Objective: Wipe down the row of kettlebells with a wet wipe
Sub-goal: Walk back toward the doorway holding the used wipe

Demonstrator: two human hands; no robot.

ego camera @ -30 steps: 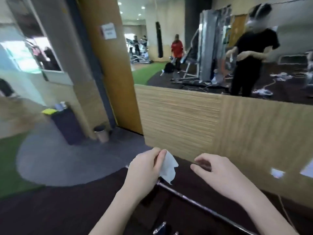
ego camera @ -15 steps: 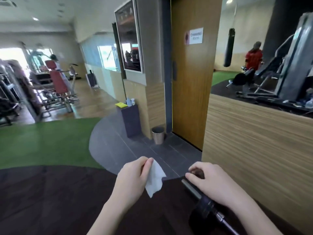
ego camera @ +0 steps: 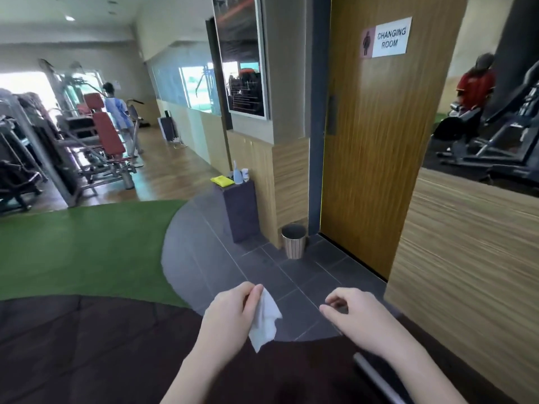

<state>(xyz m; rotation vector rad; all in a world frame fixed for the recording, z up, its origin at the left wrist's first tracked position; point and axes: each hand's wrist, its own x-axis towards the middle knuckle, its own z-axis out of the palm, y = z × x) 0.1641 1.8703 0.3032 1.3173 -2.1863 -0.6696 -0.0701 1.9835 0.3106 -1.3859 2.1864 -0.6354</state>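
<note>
The wet wipe (ego camera: pixel 264 322) is being pinched in the left hand (ego camera: pixel 230 313); the right hand (ego camera: pixel 354 319) is being held loosely curled, empty; no kettlebells are being shown, so wiping progress cannot be judged.

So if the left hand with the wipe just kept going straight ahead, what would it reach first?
Probably the small slatted waste bin by the door. The left hand, holding the wet wipe, points over bare grey floor tiles toward it. Depth is hard to judge, so that is a guess.
</note>
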